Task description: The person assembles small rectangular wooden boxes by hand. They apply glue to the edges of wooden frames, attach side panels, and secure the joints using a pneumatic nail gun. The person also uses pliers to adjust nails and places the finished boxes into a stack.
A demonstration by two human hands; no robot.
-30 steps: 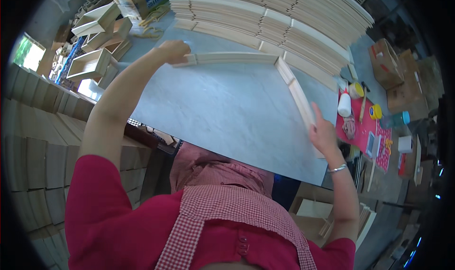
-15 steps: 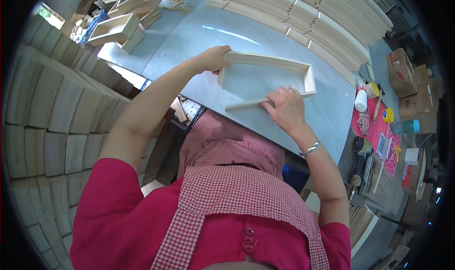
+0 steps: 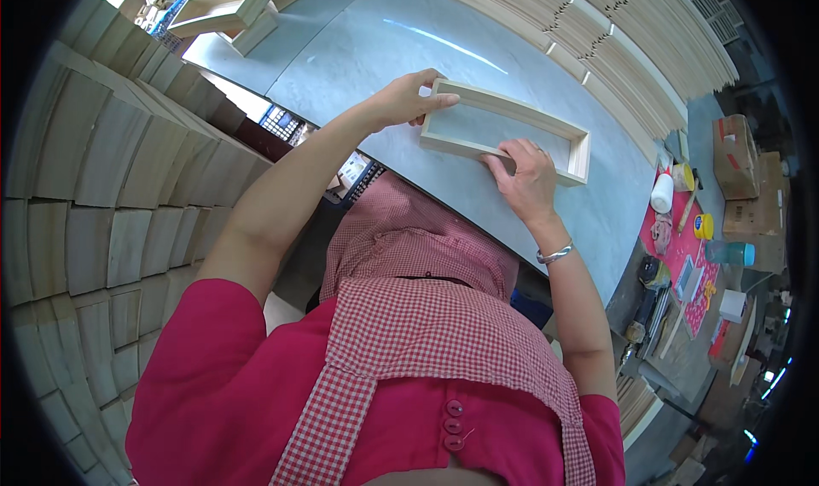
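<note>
A long, narrow frame of pale wood (image 3: 520, 111) lies on the grey-blue tabletop, and the table surface shows through its middle. My left hand (image 3: 409, 102) is closed around the frame's left end, with the thumb over the corner. Along the near side runs a wooden slat (image 3: 456, 144), which lines up with the frame's two ends. My right hand (image 3: 526, 179) pinches this slat right of its middle, thumb on the outside and fingers over the top edge. Whether the slat's right end touches the corner is hidden behind the right hand.
Long stacks of wooden strips (image 3: 589, 55) line the table's far edge. Finished-looking wooden boxes (image 3: 223, 10) sit at the far left. At right, a white bottle (image 3: 662, 193), yellow tubs and tools rest on a pink cloth. Stacked boards (image 3: 90, 158) rise on the left.
My right hand has brought the loose slat up against the frame's open near side. My left hand has shifted its thumb over the corner. The whole view has tilted slightly.
</note>
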